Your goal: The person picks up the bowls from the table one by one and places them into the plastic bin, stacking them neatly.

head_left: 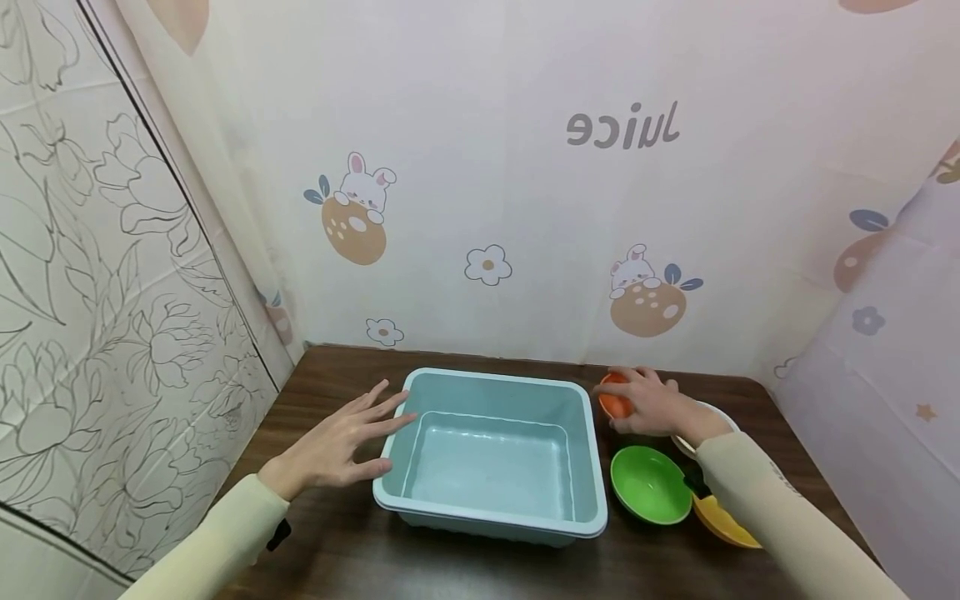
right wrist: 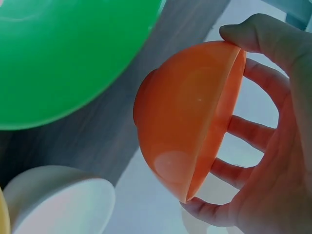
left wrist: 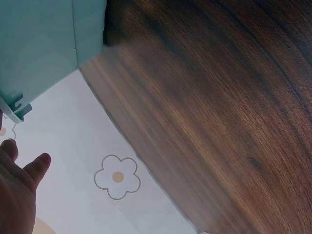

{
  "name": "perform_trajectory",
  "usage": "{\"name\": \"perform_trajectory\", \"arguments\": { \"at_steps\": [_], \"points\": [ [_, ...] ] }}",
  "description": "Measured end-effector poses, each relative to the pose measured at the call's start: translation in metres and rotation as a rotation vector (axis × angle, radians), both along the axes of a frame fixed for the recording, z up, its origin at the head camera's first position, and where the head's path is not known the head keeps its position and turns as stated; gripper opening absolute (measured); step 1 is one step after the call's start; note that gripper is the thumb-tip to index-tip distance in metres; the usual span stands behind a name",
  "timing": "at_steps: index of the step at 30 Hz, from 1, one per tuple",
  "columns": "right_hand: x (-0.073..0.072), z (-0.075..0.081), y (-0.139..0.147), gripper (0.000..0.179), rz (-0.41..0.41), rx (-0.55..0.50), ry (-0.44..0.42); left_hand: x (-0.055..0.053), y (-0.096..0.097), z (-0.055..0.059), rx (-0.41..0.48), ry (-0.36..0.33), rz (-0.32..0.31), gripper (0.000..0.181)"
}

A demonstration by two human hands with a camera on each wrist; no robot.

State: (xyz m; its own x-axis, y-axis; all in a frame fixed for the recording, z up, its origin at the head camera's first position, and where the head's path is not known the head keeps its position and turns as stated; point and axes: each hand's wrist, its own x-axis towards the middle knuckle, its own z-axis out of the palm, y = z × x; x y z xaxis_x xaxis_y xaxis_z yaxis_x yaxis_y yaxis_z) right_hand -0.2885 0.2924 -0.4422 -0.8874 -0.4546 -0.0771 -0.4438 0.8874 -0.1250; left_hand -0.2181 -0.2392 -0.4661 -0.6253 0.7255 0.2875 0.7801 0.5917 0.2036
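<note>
My right hand (head_left: 656,404) grips an orange bowl (head_left: 616,406) at the back right of the table, just past the right rim of a pale blue plastic basin (head_left: 495,390). In the right wrist view the orange bowl (right wrist: 178,119) is tilted on its side, thumb on one edge of its rim and fingers spread along the rest. My left hand (head_left: 341,437) holds nothing; its fingers are spread over the basin's left rim. Only part of that hand (left wrist: 17,187) shows in the left wrist view, near the basin's rim.
A green bowl (head_left: 651,486) stands right of the basin. Behind my right forearm are a white bowl (head_left: 684,448) and a yellow bowl (head_left: 723,525), both partly hidden. A black thing (head_left: 696,483) lies by the green bowl. Patterned curtains (head_left: 480,167) border the dark wooden table (head_left: 330,550).
</note>
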Motion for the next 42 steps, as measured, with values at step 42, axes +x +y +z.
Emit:
{"name": "perform_trajectory", "arguments": {
  "at_steps": [42],
  "points": [
    [0.001, 0.069, -0.032, 0.053, 0.085, -0.022, 0.113, 0.001, 0.001, -0.003, 0.038, 0.001, 0.004, 0.065]
  ]
}}
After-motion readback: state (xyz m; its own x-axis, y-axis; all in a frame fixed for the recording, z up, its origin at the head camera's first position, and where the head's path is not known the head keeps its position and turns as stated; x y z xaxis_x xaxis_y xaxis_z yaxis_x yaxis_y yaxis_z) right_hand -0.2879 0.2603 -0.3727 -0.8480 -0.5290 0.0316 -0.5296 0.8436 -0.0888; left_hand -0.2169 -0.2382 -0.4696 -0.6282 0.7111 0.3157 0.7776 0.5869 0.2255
